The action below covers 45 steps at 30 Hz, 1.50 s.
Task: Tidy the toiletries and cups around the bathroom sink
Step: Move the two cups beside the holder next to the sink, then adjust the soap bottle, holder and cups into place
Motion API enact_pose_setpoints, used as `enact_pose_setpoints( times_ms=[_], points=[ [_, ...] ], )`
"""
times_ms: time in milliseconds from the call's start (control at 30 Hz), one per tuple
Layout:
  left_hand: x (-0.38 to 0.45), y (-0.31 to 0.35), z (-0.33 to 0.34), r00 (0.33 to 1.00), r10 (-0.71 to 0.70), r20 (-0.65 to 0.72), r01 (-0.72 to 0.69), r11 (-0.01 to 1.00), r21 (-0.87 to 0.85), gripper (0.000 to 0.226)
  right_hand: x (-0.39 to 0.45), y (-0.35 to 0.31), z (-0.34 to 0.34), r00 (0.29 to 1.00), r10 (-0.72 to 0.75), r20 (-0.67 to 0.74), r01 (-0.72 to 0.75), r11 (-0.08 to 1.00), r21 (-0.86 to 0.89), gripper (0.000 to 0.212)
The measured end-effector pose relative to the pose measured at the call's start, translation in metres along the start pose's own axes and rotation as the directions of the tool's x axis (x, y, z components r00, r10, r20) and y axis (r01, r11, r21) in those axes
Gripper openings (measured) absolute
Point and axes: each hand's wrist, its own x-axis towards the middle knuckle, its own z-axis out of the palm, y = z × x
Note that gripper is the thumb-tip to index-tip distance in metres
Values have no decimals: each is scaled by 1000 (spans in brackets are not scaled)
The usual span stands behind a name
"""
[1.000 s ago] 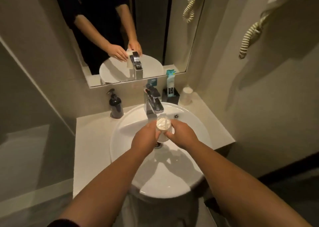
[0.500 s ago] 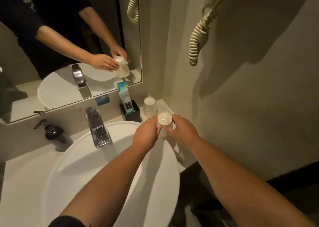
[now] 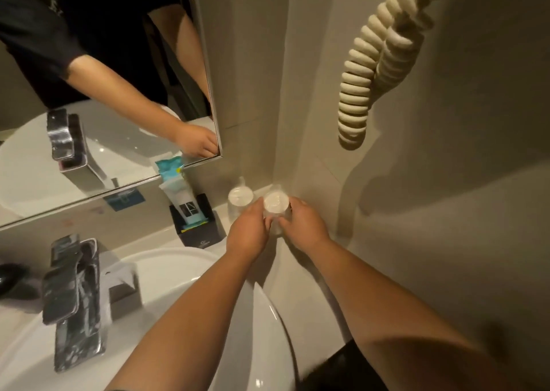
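Black holder point(image 3: 200, 232) contains sachets. Left hand point(image 3: 248, 233) and right hand point(image 3: 303, 221) clasp a wrapped clear cup point(image 3: 276, 204), upright, beside a second cup point(image 3: 240, 197).

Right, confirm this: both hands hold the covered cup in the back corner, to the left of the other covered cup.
Wrong side. In the head view the left hand and right hand hold the covered cup to the right of the other covered cup, in the back corner.

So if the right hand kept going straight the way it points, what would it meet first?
Probably the corner wall behind the counter. The right hand holds the cup with the left hand, and the second cup stands off to the left. Depth is unclear.
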Motion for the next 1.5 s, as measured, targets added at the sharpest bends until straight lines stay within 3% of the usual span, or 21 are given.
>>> enact_pose_setpoints(
  times_ms=[133,333,500,600,667,733,833,933,1067,1200,1333,1500],
  points=[
    [18,-15,15,997,-71,0,71,994,-89,9,18,6,22,999,51,-17,-51,998,32,47],
    [28,-17,22,994,-107,-18,104,987,-119,14,30,8,36,994,106,-39,-104,993,61,55],
    [25,-16,21,999,-46,16,46,999,13,53,28,7,36,994,102,-34,-100,993,61,57],
    [22,-12,18,999,-38,6,37,999,37,37,27,4,32,994,104,-29,-103,993,52,50],
    [20,-9,15,994,-106,-1,106,992,-75,29,25,3,28,994,105,-27,-104,994,34,45],
    [19,-7,14,992,-124,-23,123,992,-39,31,22,0,24,993,113,-23,-112,993,22,41],
    [10,-2,4,994,-105,10,105,994,16,13,14,-3,16,994,107,-24,-107,994,14,37],
    [0,1,-2,999,-42,26,39,992,117,37,1,-7,5,997,69,-25,-69,997,-23,37],
    [-25,11,-20,999,37,40,-46,965,257,35,-23,-15,-9,1000,-4,-17,2,992,-130,41],
    [-56,12,-41,987,125,101,-159,856,492,52,-52,-28,-21,984,-176,23,175,943,-283,48],
    [-96,7,-62,986,114,121,-165,769,618,55,-80,-39,-19,953,-285,102,302,871,-386,53],
    [-152,2,-82,993,43,113,-106,767,633,58,-115,-54,-9,921,-320,221,385,828,-408,56]
  ],
)
